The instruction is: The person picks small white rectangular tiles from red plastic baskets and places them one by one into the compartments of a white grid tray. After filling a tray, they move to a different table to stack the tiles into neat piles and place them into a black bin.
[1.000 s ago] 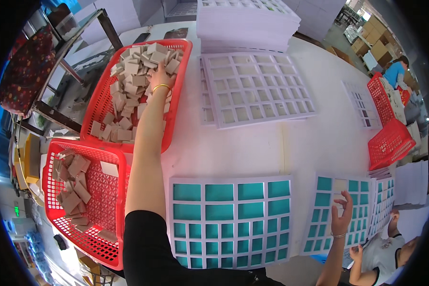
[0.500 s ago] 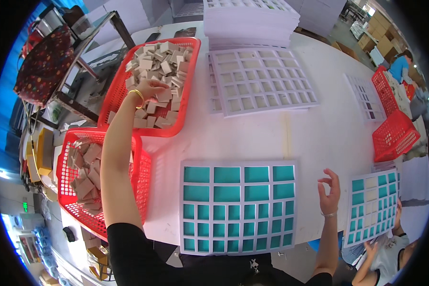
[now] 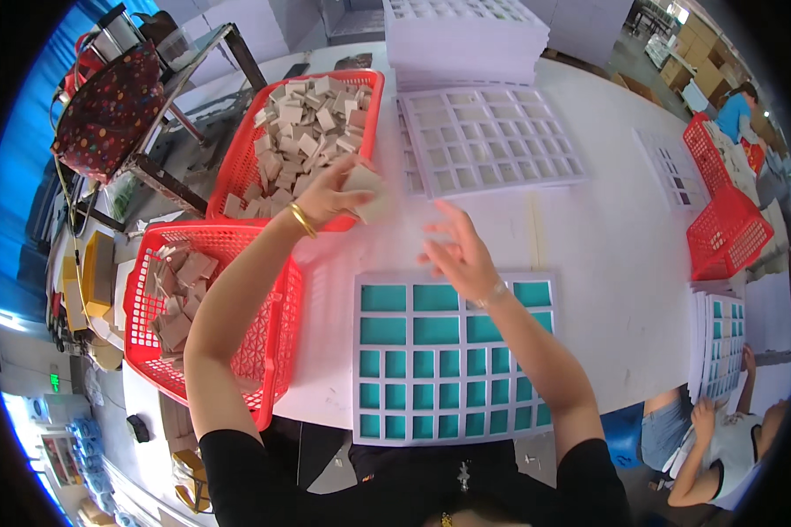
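Observation:
My left hand (image 3: 330, 195) is closed on a pale flat tile (image 3: 366, 191), just over the near right edge of the far red basket (image 3: 375, 119). That basket is heaped with similar pale tiles (image 3: 303, 119). My right hand (image 3: 461, 255) hangs above the far edge of a white gridded tray (image 3: 358, 360), fingers apart and holding nothing. The tray's cells have teal bottoms; larger ones lie in the far rows, smaller ones in the near rows. My right forearm hides some of its cells.
A second red basket (image 3: 281, 360) with beige tiles stands near left. White gridded trays (image 3: 501, 145) lie behind, before a tall stack (image 3: 466, 48). More red baskets (image 3: 725, 233) stand at right, where another person (image 3: 747, 443) handles a teal-celled tray (image 3: 725, 338).
My left hand has come out of the heap toward the right with a tile. My right hand has swung up and left over the tray. The view has shifted slightly.

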`<state>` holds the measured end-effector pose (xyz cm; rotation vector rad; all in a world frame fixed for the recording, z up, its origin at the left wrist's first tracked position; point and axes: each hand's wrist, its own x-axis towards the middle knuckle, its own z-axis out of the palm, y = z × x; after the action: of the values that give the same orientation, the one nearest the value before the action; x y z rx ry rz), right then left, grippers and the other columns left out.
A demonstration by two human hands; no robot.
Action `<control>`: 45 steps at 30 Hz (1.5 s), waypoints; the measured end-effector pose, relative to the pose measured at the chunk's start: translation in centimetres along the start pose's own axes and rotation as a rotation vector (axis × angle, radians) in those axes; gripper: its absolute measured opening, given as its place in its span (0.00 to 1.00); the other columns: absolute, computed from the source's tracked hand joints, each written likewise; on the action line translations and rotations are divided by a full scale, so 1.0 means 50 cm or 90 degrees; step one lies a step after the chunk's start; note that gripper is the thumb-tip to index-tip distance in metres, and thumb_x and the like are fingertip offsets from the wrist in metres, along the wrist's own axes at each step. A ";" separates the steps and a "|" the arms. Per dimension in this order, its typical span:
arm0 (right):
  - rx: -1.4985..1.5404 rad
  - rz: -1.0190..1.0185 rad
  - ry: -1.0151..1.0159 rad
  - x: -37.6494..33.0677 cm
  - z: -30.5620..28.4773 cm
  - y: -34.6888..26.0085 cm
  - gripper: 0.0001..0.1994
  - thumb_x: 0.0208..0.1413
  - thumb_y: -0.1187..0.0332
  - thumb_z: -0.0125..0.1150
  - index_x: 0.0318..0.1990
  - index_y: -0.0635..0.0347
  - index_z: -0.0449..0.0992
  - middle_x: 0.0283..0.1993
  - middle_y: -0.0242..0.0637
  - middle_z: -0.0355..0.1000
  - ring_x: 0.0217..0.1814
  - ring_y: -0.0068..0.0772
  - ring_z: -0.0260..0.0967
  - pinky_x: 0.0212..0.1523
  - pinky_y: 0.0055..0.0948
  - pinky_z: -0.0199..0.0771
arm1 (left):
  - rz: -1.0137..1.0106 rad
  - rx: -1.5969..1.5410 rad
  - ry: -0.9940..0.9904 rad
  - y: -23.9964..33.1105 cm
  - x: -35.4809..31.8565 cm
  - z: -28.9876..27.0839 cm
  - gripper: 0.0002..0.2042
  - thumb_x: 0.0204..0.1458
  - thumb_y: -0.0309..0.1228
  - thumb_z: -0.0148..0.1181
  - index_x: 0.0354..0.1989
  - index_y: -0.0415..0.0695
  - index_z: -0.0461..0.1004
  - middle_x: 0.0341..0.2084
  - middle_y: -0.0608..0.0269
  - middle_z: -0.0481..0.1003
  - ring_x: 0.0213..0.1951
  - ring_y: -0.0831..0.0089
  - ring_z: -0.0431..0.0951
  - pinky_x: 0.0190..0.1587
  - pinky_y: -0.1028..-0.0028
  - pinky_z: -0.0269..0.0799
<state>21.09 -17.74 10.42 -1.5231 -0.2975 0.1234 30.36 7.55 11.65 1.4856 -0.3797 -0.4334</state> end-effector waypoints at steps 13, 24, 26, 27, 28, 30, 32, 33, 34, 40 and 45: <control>0.074 0.012 0.134 0.027 -0.047 0.054 0.11 0.53 0.75 0.57 0.43 0.64 0.69 0.39 0.35 0.70 0.36 0.18 0.67 0.26 0.18 0.68 | -0.219 0.901 0.231 -0.037 0.102 -0.232 0.12 0.48 0.25 0.52 0.42 0.45 0.74 0.37 0.55 0.77 0.37 0.63 0.78 0.37 0.66 0.75; -0.144 0.165 0.006 -0.228 -0.126 0.136 0.18 0.52 0.76 0.56 0.52 0.61 0.67 0.39 0.39 0.70 0.34 0.24 0.71 0.30 0.21 0.74 | -0.374 1.187 0.014 -0.173 0.165 -0.293 0.11 0.47 0.30 0.53 0.37 0.43 0.78 0.38 0.51 0.77 0.41 0.56 0.78 0.43 0.63 0.73; -0.167 0.189 -0.041 -0.249 -0.104 0.145 0.18 0.51 0.76 0.56 0.52 0.60 0.67 0.39 0.41 0.71 0.34 0.27 0.71 0.33 0.23 0.74 | -0.360 1.217 0.024 -0.182 0.148 -0.331 0.10 0.47 0.30 0.53 0.36 0.43 0.78 0.38 0.50 0.76 0.41 0.56 0.78 0.42 0.63 0.73; -0.184 0.165 -0.056 -0.254 -0.093 0.143 0.17 0.51 0.76 0.56 0.50 0.60 0.68 0.39 0.41 0.71 0.34 0.29 0.72 0.33 0.24 0.74 | -0.354 1.213 0.044 -0.184 0.139 -0.335 0.10 0.47 0.30 0.52 0.36 0.43 0.78 0.38 0.50 0.76 0.41 0.56 0.78 0.42 0.63 0.73; -0.201 0.140 -0.071 -0.258 -0.083 0.142 0.16 0.51 0.77 0.56 0.49 0.60 0.68 0.39 0.40 0.71 0.34 0.30 0.72 0.33 0.24 0.74 | -0.348 1.209 0.064 -0.191 0.129 -0.336 0.10 0.47 0.30 0.52 0.35 0.43 0.78 0.37 0.50 0.76 0.40 0.56 0.78 0.42 0.62 0.73; -0.233 0.100 -0.088 -0.269 -0.068 0.136 0.13 0.50 0.78 0.55 0.44 0.58 0.69 0.36 0.40 0.73 0.35 0.37 0.72 0.33 0.29 0.73 | -0.323 1.203 0.009 -0.195 0.115 -0.335 0.09 0.47 0.29 0.51 0.34 0.43 0.77 0.35 0.49 0.76 0.39 0.54 0.78 0.41 0.62 0.73; -0.305 0.118 -0.128 -0.278 -0.074 0.139 0.12 0.49 0.78 0.55 0.43 0.58 0.69 0.36 0.40 0.73 0.36 0.40 0.72 0.34 0.31 0.72 | -0.320 1.145 -0.023 -0.192 0.105 -0.330 0.08 0.46 0.29 0.52 0.32 0.42 0.76 0.33 0.48 0.76 0.37 0.53 0.77 0.40 0.61 0.73; -0.344 0.124 -0.150 -0.279 -0.075 0.141 0.12 0.49 0.78 0.55 0.42 0.58 0.69 0.36 0.40 0.73 0.36 0.41 0.72 0.34 0.33 0.72 | -0.331 1.088 -0.025 -0.182 0.095 -0.306 0.08 0.45 0.30 0.52 0.31 0.42 0.75 0.31 0.48 0.76 0.37 0.52 0.76 0.40 0.61 0.72; -0.346 0.121 -0.168 -0.279 -0.078 0.144 0.11 0.48 0.77 0.55 0.41 0.57 0.69 0.36 0.40 0.73 0.36 0.42 0.72 0.34 0.33 0.71 | -0.334 1.032 -0.028 -0.173 0.097 -0.277 0.08 0.44 0.30 0.53 0.30 0.41 0.74 0.30 0.48 0.75 0.36 0.51 0.76 0.40 0.61 0.72; -0.416 0.028 -0.217 -0.286 -0.069 0.185 0.11 0.46 0.75 0.58 0.39 0.55 0.70 0.36 0.38 0.71 0.35 0.43 0.71 0.34 0.37 0.70 | -0.260 1.016 0.040 -0.213 0.117 -0.290 0.13 0.41 0.32 0.55 0.36 0.44 0.75 0.33 0.48 0.76 0.38 0.53 0.76 0.42 0.64 0.71; -0.548 -0.029 -0.189 -0.299 -0.047 0.181 0.12 0.41 0.74 0.62 0.36 0.54 0.70 0.39 0.34 0.64 0.38 0.38 0.67 0.35 0.35 0.68 | -0.352 1.042 -0.025 -0.204 0.118 -0.306 0.15 0.38 0.33 0.61 0.36 0.44 0.76 0.35 0.47 0.76 0.37 0.59 0.78 0.41 0.66 0.73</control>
<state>8.34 -23.47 -0.33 -2.3515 -0.6796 0.2006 42.64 17.48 0.54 3.2204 -0.3326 -0.6130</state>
